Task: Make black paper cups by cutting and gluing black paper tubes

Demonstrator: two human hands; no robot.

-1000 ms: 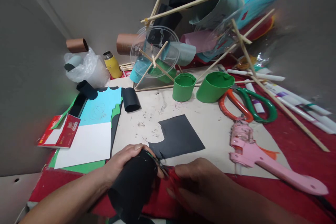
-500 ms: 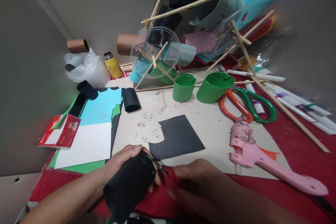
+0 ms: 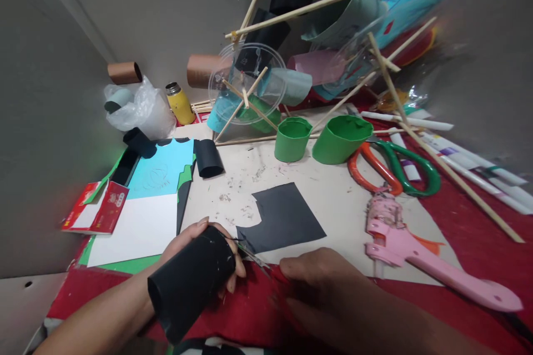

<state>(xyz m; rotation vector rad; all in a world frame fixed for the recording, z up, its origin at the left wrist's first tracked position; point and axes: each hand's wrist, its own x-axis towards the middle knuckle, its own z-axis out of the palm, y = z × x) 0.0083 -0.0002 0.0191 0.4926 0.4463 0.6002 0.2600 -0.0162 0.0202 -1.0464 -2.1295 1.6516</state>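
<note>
My left hand (image 3: 200, 236) is wrapped around a black paper tube (image 3: 191, 283), which tilts toward my lap at the table's front edge. In my right hand (image 3: 316, 283) is a pair of small scissors (image 3: 259, 262) with red handles, mostly covered by my fingers. Their blades point at the tube's far rim, where a thin dark strip shows near the tips; whether the blades touch the rim I cannot tell. Just beyond lies a flat sheet of black paper (image 3: 287, 216) with a curved notch cut from its left side.
Right of the sheet lie a pink glue gun (image 3: 416, 255) and large scissors (image 3: 416, 169) with orange and green handles. Two green paper cups (image 3: 292, 141) stand behind, below a frame of wooden sticks (image 3: 333, 5). Papers (image 3: 137, 227) and a yellow bottle (image 3: 180, 105) are at left.
My left hand has drawn the black tube a little to the left, away from the scissors. The scissor blades now show more clearly outside the rim. Things on the table stay put.
</note>
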